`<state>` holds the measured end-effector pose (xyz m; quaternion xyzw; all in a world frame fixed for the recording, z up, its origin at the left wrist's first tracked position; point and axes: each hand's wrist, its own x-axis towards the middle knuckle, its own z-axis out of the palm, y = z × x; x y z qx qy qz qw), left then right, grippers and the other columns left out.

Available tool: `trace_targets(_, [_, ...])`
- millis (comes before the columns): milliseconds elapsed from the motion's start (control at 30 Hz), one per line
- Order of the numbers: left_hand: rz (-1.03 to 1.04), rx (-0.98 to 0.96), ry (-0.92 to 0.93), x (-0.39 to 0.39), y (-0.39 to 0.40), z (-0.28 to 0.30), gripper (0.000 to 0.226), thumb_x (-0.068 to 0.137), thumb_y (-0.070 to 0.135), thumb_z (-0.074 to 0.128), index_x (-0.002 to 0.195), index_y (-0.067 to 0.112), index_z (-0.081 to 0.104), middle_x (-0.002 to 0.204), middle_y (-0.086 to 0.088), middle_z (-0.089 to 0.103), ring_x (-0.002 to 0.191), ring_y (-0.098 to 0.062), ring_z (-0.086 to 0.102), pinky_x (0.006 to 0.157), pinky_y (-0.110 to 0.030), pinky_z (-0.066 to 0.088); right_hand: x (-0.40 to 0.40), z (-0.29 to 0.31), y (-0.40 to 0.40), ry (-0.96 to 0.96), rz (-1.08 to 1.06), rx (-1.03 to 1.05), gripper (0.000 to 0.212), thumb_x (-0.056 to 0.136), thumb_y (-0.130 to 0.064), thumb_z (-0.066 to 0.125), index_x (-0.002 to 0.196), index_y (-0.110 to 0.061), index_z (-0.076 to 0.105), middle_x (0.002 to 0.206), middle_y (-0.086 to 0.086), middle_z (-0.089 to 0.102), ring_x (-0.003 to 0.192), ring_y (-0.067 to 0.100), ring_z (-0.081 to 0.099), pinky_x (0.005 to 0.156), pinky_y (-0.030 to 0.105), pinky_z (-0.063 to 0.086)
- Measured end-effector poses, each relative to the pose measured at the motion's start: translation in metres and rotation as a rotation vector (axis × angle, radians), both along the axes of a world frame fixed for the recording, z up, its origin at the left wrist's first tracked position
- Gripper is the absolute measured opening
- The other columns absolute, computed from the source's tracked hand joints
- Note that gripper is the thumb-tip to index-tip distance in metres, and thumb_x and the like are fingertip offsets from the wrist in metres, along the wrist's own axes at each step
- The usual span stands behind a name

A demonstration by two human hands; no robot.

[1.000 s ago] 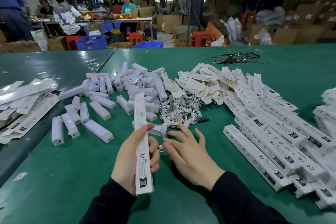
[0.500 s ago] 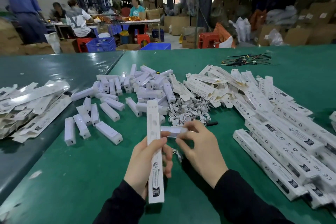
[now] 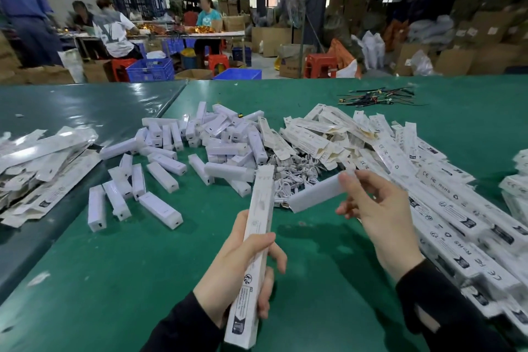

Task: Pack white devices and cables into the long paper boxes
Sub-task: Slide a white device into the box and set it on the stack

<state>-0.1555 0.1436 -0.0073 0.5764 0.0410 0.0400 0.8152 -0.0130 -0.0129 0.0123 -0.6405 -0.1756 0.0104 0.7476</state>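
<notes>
At six o'clock: my left hand grips the long box; my right hand pinches a device. I line the device up with the box mouth.

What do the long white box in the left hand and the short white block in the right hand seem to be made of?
The long white printed box, gripped by the left hand, looks like thin matte paperboard: sharp folded edges and printed marks along its face. The short white block, pinched by the right hand, looks like smooth plastic with a faint sheen and no print showing, though a plain wrapper cannot be ruled out.
</notes>
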Motion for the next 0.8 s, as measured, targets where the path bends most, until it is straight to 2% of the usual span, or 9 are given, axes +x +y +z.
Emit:
trace_targets(67, [0.017, 0.02, 0.007, 0.001, -0.001, 0.0, 0.028, 0.078, 0.031, 0.063, 0.106, 0.031, 0.064, 0.082, -0.01, 0.058, 0.042, -0.025, 0.051, 0.035, -0.026, 0.046, 0.0, 0.004, -0.003, 0.033, -0.012, 0.06, 0.024, 0.07, -0.046, 0.071, 0.081, -0.026, 0.076, 0.066, -0.006, 0.065, 0.05, 0.011, 0.059, 0.046, 0.017, 0.046])
trace_targets(167, [0.061, 0.08, 0.014, 0.002, 0.0, -0.002, 0.032, 0.078, 0.033, 0.061, 0.104, 0.02, 0.074, 0.079, -0.01, 0.051, 0.055, -0.02, 0.054, 0.041, -0.027, 0.05, 0.001, 0.009, -0.006, 0.1, 0.021, 0.183, 0.023, 0.071, -0.045, 0.069, 0.083, -0.026, 0.075, 0.074, -0.008, 0.069, 0.056, 0.009, 0.06, 0.046, 0.016, 0.047])
trace_targets(233, [0.058, 0.111, 0.011, 0.002, 0.001, -0.003, 0.037, 0.081, 0.034, 0.057, 0.111, 0.018, 0.071, 0.068, -0.01, 0.049, 0.053, -0.018, 0.05, 0.043, -0.027, 0.049, 0.001, 0.012, -0.007, 0.18, 0.041, 0.245, 0.026, 0.075, -0.043, 0.066, 0.088, -0.021, 0.071, 0.075, -0.009, 0.07, 0.056, 0.01, 0.062, 0.044, 0.016, 0.047])
trace_targets(333, [0.037, 0.135, -0.002, 0.002, 0.001, -0.003, 0.045, 0.084, 0.038, 0.056, 0.12, 0.01, 0.054, 0.059, -0.01, 0.052, 0.043, -0.021, 0.049, 0.042, -0.026, 0.048, 0.0, 0.015, -0.007, 0.289, 0.064, 0.302, 0.031, 0.078, -0.043, 0.064, 0.091, -0.015, 0.066, 0.07, -0.007, 0.07, 0.051, 0.011, 0.063, 0.042, 0.015, 0.047])
trace_targets(400, [-0.017, 0.135, -0.022, 0.001, 0.001, -0.002, 0.046, 0.085, 0.043, 0.055, 0.117, 0.011, 0.047, 0.062, -0.014, 0.058, 0.039, -0.022, 0.053, 0.042, -0.027, 0.049, 0.0, 0.015, -0.006, 0.34, 0.087, 0.332, 0.035, 0.077, -0.042, 0.064, 0.092, -0.011, 0.064, 0.066, -0.004, 0.069, 0.05, 0.011, 0.063, 0.043, 0.015, 0.049])
trace_targets(467, [-0.081, 0.1, -0.011, -0.001, 0.0, -0.001, 0.044, 0.085, 0.044, 0.056, 0.116, 0.014, 0.052, 0.069, -0.018, 0.062, 0.043, -0.024, 0.058, 0.042, -0.028, 0.051, 0.001, 0.014, -0.005, 0.372, 0.13, 0.35, 0.036, 0.077, -0.039, 0.066, 0.096, -0.008, 0.064, 0.071, 0.0, 0.07, 0.055, 0.011, 0.065, 0.048, 0.015, 0.052])
trace_targets(633, [-0.102, 0.067, 0.026, 0.0, -0.002, -0.001, 0.037, 0.084, 0.031, 0.06, 0.111, 0.005, 0.054, 0.079, -0.015, 0.065, 0.048, -0.026, 0.061, 0.038, -0.027, 0.05, 0.004, 0.014, -0.004, 0.432, 0.274, 0.342, 0.027, 0.072, -0.007, 0.069, 0.098, 0.0, 0.067, 0.073, 0.006, 0.073, 0.061, 0.009, 0.069, 0.054, 0.012, 0.052])
trace_targets(733, [-0.089, 0.071, 0.033, 0.0, 0.0, -0.002, 0.039, 0.082, 0.027, 0.065, 0.108, 0.003, 0.048, 0.076, -0.015, 0.063, 0.044, -0.026, 0.059, 0.036, -0.026, 0.049, 0.003, 0.015, -0.005, 0.441, 0.264, 0.303, 0.032, 0.068, -0.016, 0.074, 0.096, -0.003, 0.07, 0.072, 0.003, 0.072, 0.055, 0.007, 0.064, 0.048, 0.013, 0.051])
trace_targets(800, [-0.073, 0.096, 0.025, -0.001, -0.001, -0.002, 0.034, 0.075, 0.028, 0.074, 0.097, 0.015, 0.05, 0.071, -0.015, 0.055, 0.038, -0.024, 0.053, 0.035, -0.024, 0.046, 0.005, 0.015, -0.005, 0.43, 0.235, 0.269, 0.039, 0.068, -0.024, 0.075, 0.101, -0.004, 0.069, 0.073, 0.002, 0.072, 0.055, 0.006, 0.063, 0.048, 0.015, 0.051])
